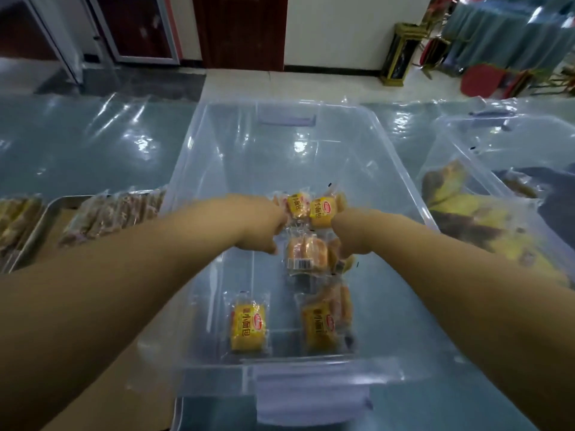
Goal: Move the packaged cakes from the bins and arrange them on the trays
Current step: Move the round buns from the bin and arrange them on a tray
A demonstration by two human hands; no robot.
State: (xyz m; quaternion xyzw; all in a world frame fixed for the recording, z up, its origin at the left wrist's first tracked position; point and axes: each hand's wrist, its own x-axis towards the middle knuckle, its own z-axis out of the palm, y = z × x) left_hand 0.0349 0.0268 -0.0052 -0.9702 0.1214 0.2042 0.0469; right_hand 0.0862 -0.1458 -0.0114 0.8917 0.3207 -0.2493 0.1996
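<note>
Yellow film-wrapped cakes (pixel 297 206), pinched by left hand (pixel 261 227) and right hand (pixel 351 233) inside the clear plastic bin (pixel 311 370), could slip from shallow holds.

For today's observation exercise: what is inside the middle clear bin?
The left hand and right hand each grip a packaged cake; loose cakes lie nearer. Anything under the hands is hidden.

1. Setting: a banquet or function hall.
2. Long table (pixel 77 144) covered in teal cloth under a clear plastic sheet.
3. Red-cushioned chairs (pixel 483 79) with gilt frames, near a draped table (pixel 497 38).
4. Gilt-framed black stand (pixel 401 54) against a white wall, with a dark wooden door (pixel 242 29) to its left.
</note>
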